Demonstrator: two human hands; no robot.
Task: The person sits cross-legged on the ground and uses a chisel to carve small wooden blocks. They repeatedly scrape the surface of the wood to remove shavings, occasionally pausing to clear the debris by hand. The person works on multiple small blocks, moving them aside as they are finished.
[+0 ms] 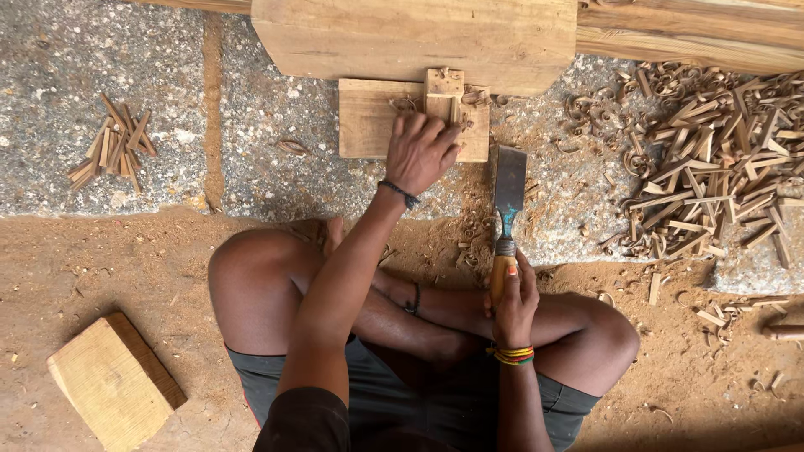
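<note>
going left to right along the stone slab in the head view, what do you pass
small bundle of wood sticks → flat wooden board → left hand on the small block → chisel in the right hand → big pile of shavings and offcuts

At nine o'clock, on grey speckled stone paving (50,67), a small bundle of short reddish-brown wooden slivers (113,144). At twelve o'clock, a broad pale timber beam (419,33) across the top edge. From one to three o'clock, a sprawling heap of curled brown shavings and thin offcut sticks (712,159). At eight o'clock, a pale rectangular wooden block (113,381) lying tilted on reddish sawdust-strewn earth (126,259). At three o'clock, right edge, a round wooden stub (783,332), mostly cut off.
</note>
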